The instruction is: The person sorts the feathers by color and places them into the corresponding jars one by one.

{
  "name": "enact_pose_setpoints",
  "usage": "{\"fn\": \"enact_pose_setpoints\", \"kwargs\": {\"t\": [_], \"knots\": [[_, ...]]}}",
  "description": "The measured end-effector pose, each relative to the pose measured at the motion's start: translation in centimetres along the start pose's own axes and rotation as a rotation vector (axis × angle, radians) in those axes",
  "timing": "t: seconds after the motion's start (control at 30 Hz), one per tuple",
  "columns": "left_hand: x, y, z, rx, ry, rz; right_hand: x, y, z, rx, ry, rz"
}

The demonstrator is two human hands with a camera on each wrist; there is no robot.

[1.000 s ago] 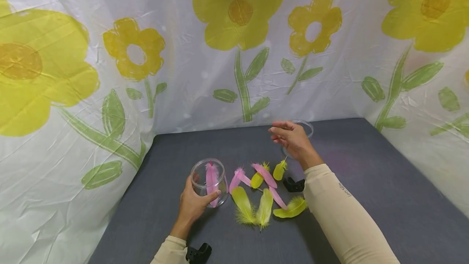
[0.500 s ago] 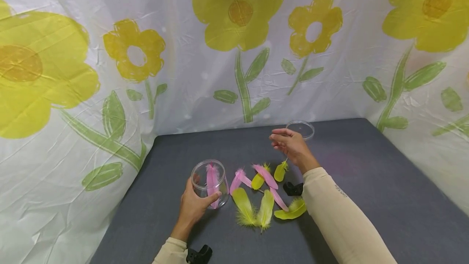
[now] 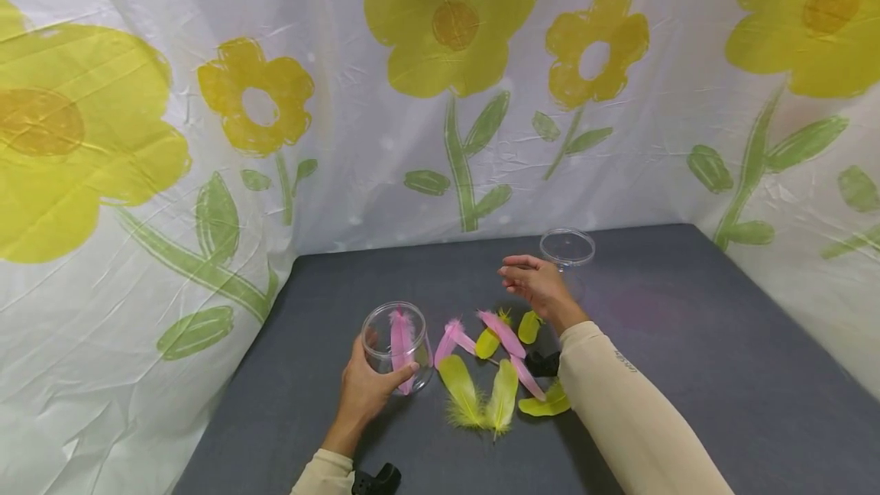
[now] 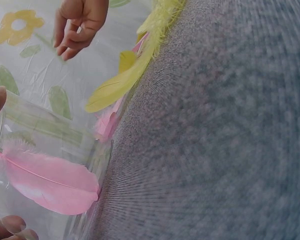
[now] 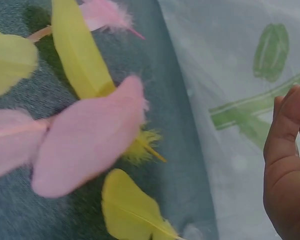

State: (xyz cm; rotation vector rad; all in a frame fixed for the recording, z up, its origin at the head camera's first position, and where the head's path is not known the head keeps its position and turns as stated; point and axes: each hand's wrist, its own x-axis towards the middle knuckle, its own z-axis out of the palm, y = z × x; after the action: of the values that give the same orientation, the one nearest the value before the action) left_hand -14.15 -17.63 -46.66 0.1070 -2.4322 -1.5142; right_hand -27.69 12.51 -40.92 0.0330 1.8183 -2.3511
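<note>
My left hand grips a clear round jar that stands on the table with its mouth open. Inside it a pink feather leans upright; the left wrist view shows that pink feather through the clear wall. My right hand hovers beyond the loose feathers, fingers loosely bent, with nothing seen between them. To the jar's right lie several yellow and pink feathers, among them a yellow feather, a pink feather and a small yellow feather.
A clear round lid is at the back of the table, just behind my right hand. Dark grey cloth covers the table. A white curtain with yellow flowers hangs along the back and sides.
My right hand has come down and nearer to the feathers, so more of the clear lid shows behind it. The left hand and jar hold still.
</note>
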Motion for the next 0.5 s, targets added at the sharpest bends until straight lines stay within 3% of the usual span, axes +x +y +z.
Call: {"fn": "enact_pose_setpoints", "kwargs": {"t": [0.5], "knots": [[0.1, 0.1, 0.0, 0.0, -0.005, 0.005, 1.0, 3.1, 1.9, -0.047, -0.033, 0.027]]}}
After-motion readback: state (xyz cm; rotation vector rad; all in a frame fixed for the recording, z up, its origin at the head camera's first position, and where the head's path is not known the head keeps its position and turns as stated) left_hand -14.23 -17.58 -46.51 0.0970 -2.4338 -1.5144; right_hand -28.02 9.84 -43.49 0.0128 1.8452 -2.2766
